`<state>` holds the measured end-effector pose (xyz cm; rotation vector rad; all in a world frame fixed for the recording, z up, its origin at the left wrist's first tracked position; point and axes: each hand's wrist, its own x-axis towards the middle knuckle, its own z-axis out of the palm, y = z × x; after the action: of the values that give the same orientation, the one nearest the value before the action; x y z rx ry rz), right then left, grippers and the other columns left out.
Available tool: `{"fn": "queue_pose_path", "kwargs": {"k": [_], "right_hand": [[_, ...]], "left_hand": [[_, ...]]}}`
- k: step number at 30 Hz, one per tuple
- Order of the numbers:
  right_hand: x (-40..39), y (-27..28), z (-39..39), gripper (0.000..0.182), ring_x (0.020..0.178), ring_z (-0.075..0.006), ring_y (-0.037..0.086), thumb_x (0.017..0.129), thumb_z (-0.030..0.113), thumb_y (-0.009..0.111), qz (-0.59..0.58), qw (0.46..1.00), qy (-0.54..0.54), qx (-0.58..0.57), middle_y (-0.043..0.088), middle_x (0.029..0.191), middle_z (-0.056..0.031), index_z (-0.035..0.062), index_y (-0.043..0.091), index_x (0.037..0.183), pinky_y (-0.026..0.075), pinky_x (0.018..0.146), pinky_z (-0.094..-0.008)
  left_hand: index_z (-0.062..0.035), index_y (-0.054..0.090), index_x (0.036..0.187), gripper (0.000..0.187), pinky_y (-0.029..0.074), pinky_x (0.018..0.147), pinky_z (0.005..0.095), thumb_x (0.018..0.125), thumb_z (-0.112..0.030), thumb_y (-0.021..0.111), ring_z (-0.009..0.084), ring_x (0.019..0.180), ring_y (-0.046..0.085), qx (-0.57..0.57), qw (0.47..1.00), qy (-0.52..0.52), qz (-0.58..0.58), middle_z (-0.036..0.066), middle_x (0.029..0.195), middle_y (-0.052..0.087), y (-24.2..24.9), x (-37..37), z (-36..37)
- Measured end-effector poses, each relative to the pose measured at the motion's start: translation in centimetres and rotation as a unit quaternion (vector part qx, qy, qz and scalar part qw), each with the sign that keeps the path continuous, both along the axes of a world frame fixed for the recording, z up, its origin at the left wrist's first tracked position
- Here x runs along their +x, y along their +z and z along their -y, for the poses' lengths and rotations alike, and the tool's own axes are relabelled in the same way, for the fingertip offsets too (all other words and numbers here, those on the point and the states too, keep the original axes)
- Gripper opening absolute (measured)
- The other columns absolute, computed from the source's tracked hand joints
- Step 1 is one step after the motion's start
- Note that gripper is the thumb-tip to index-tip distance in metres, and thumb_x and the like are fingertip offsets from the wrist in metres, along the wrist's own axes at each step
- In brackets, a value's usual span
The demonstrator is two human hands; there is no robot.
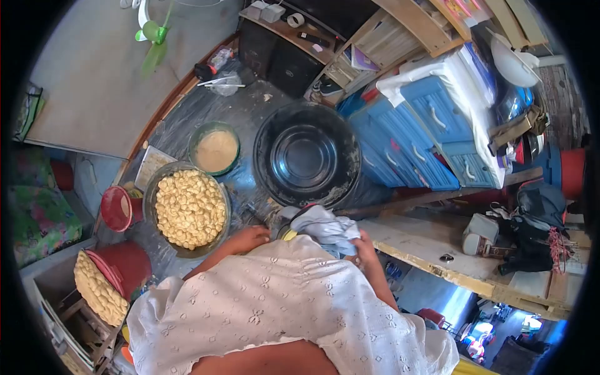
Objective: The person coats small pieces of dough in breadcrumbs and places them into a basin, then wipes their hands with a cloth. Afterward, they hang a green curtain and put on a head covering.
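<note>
Against nearly closed right hand (364, 246), grey cloth (331, 227), edge gripped; left hand (251, 238) half-curled, apart from cloth, hold unclear.

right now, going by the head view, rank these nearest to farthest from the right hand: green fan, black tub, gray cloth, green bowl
1. Gray cloth: touching the right hand
2. Black tub: ahead, leftward
3. Green bowl: left of the tub
4. Green fan: far upper left of the view
</note>
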<state>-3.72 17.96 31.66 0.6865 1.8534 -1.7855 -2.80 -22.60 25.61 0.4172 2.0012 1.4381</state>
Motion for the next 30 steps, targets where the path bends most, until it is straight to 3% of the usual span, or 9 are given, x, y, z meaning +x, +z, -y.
{"fn": "queue_pose_path", "kwargs": {"k": [4,8,10,14,16,20,23,25,30], "right_hand": [[3.3,1.8,-2.7,0.046,0.081,-0.0169,0.058,0.069,0.007,0.054,-0.003,0.996,-0.086,0.011,0.06,0.096,-0.0054,0.0014,0.052,0.114,0.047,0.068,-0.0294],[4.2,0.7,-3.1,0.039,0.073,-0.0167,0.057,0.07,0.008,0.054,0.007,0.998,-0.021,0.056,0.06,0.089,-0.005,0.0012,0.053,0.109,0.047,0.062,-0.0299],[3.0,-0.6,-1.7,0.037,0.073,-0.0168,0.057,0.071,0.009,0.054,0.027,0.997,0.039,0.056,0.06,0.088,-0.005,0.0014,0.053,0.107,0.047,0.063,-0.03],[-0.4,-3.1,1.4,0.032,0.073,-0.017,0.057,0.073,0.01,0.054,0.061,0.981,0.178,0.053,0.06,0.087,-0.0049,0.0018,0.054,0.105,0.046,0.064,-0.03],[-2.2,-4.2,2.5,0.03,0.073,-0.0171,0.057,0.074,0.011,0.054,0.078,0.969,0.228,0.055,0.06,0.086,-0.0049,0.002,0.054,0.103,0.046,0.064,-0.03],[-5.0,-6.2,4.1,0.026,0.073,-0.0173,0.057,0.077,0.012,0.053,0.11,0.943,0.308,0.057,0.06,0.085,-0.0049,0.0024,0.055,0.101,0.046,0.065,-0.0301],[-6.9,-8.0,5.2,0.023,0.073,-0.0174,0.057,0.078,0.013,0.053,0.132,0.92,0.365,0.056,0.06,0.084,-0.0049,0.0027,0.056,0.099,0.046,0.066,-0.0302],[-8.3,-9.2,6.0,0.021,0.073,-0.0175,0.057,0.079,0.014,0.053,0.144,0.903,0.402,0.053,0.06,0.083,-0.0049,0.0029,0.056,0.097,0.046,0.067,-0.0302],[-11.3,-12.6,8.7,0.017,0.073,-0.0178,0.056,0.082,0.015,0.053,0.162,0.868,0.467,0.037,0.06,0.081,-0.0048,0.0034,0.057,0.094,0.046,0.068,-0.0303]], "left_hand": [[-0.006,0.062,0.107,0.041,0.044,0.085,0.0395,0.082,-0.038,0.053,0.0341,0.096,0.058,-0.178,0.975,-0.114,0.062,0.021,0.103,0.06,-2.0,0.9,2.4],[-0.0092,0.064,0.104,0.037,0.046,0.08,0.0435,0.08,-0.037,0.059,0.034,0.093,0.059,-0.178,0.966,-0.161,0.096,0.017,0.1,0.064,-10.3,4.5,3.0],[-0.0062,0.062,0.108,0.04,0.042,0.087,0.0412,0.081,-0.034,0.054,0.0335,0.104,0.056,-0.13,0.967,-0.081,0.201,0.023,0.113,0.057,-8.9,5.1,3.0],[-0.0041,0.062,0.101,0.034,0.044,0.081,0.0434,0.083,-0.03,0.05,0.0353,0.097,0.058,-0.048,0.966,0.076,0.242,0.022,0.104,0.061,-10.0,7.6,1.6],[-0.0047,0.058,0.091,0.025,0.045,0.068,0.0471,0.085,-0.028,0.055,0.0396,0.081,0.059,-0.181,0.974,0.115,0.069,0.02,0.084,0.062,-6.9,7.2,1.4],[-0.0056,0.056,0.093,0.022,0.044,0.065,0.0489,0.086,-0.026,0.051,0.043,0.078,0.058,-0.272,0.906,0.311,0.092,0.022,0.083,0.061,-8.8,9.1,1.7],[-0.0027,0.058,0.083,0.021,0.045,0.06,0.0433,0.078,-0.023,0.057,0.0363,0.069,0.059,-0.218,0.883,0.399,0.116,0.016,0.085,0.063,-7.9,8.9,4.1],[-0.0041,0.061,0.079,0.018,0.046,0.061,0.0397,0.076,-0.021,0.057,0.0316,0.066,0.059,0.036,0.91,0.306,0.279,0.015,0.08,0.062,-5.6,9.6,5.2],[-0.0042,0.064,0.077,0.017,0.047,0.065,0.0358,0.073,-0.02,0.059,0.028,0.069,0.059,0.007,0.941,0.315,0.126,0.014,0.079,0.061,-6.0,12.9,5.1]]}}
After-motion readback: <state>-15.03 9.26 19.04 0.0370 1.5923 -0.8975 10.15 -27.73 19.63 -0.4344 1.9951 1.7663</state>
